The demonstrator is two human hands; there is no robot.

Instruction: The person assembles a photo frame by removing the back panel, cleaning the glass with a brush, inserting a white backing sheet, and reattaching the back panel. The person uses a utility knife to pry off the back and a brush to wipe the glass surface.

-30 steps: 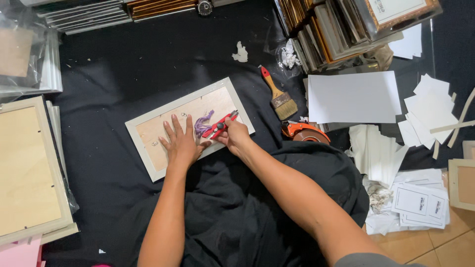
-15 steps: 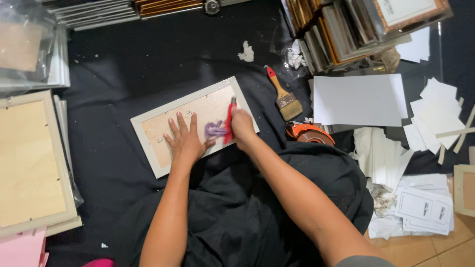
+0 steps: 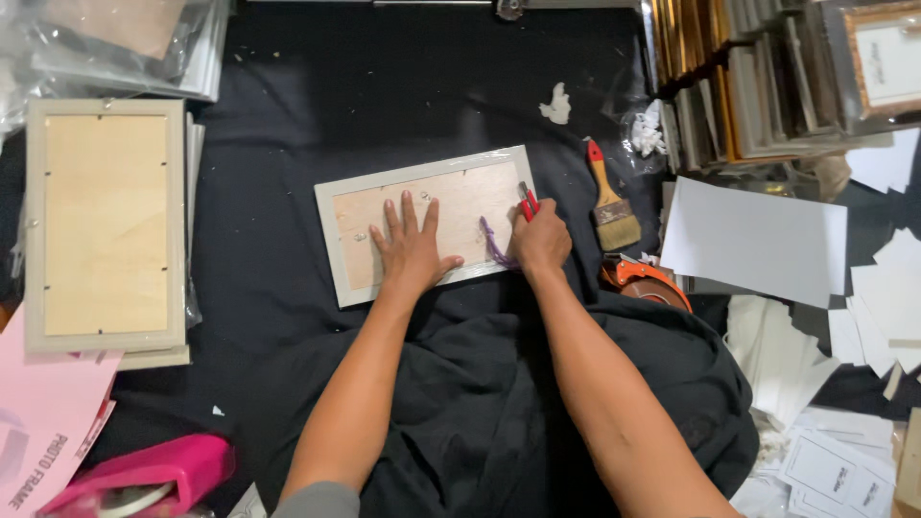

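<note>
I have my left hand (image 3: 411, 245) pressed flat, fingers spread, on the wooden backing of a pale-framed picture frame (image 3: 432, 223) that lies face down on the black cloth (image 3: 288, 173), just ahead of my lap. My right hand (image 3: 542, 238) is curled tight around a red-handled tool (image 3: 529, 201) at the frame's right end, its tip standing just above my knuckles; I cannot tell what kind of tool it is. A purple loop of cord (image 3: 494, 245) sits on the backing between my two hands. Just right of the frame lies a paintbrush (image 3: 610, 206) with a red and yellow handle, and an orange tape dispenser (image 3: 645, 281) is near my right forearm. A second face-down frame (image 3: 104, 225) lies well apart to the left.
</note>
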